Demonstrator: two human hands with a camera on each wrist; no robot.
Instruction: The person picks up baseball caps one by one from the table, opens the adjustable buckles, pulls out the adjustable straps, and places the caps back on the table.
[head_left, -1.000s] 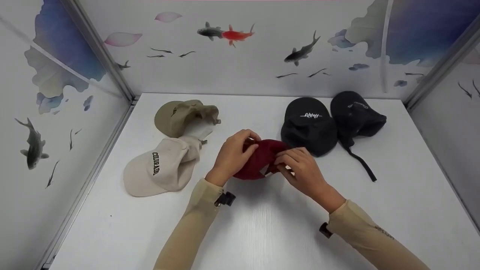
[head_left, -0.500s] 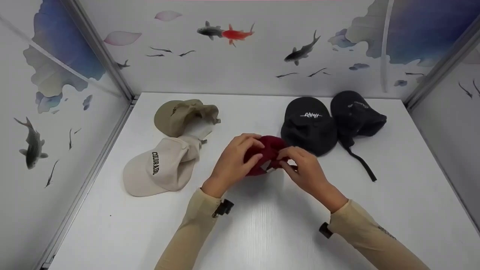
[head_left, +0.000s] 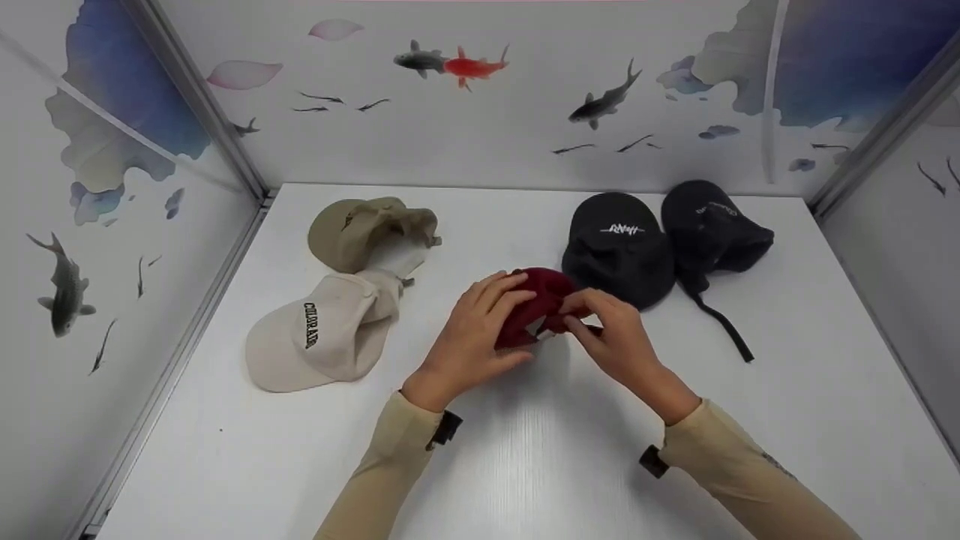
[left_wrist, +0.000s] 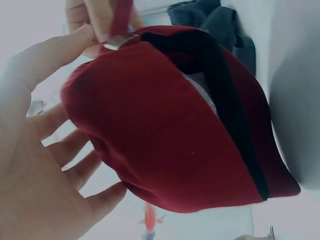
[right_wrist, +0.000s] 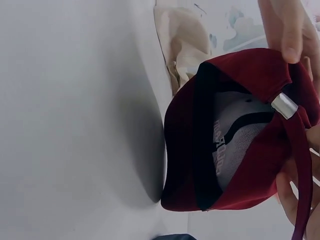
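A dark red baseball cap (head_left: 546, 283) is between both hands near the middle of the table, its back opening towards the person. My left hand (head_left: 469, 334) steadies it from the left, fingers along the crown and thumb at the near edge. With thumb and forefinger, my right hand (head_left: 621, 337) pinches the cap's red back strap (right_wrist: 303, 175). The strap runs through a silver buckle (right_wrist: 285, 105), also visible at the top of the cap in the left wrist view. Inside the cap, the right wrist view shows a dark sweatband and pale lining (right_wrist: 245, 112).
On the left of the white table (head_left: 525, 480) lie an olive cap (head_left: 337, 229) and a cream cap (head_left: 289, 352) with dark lettering. Two black caps, one with white script (head_left: 619, 262) and one with a trailing strap (head_left: 705, 225), lie back right. Printed panels (head_left: 480, 135) enclose the table.
The red cap has shifted slightly up and right and turned. My left hand has moved with it, its thumb swinging out towards the near edge. The right fingers have stayed at the strap.
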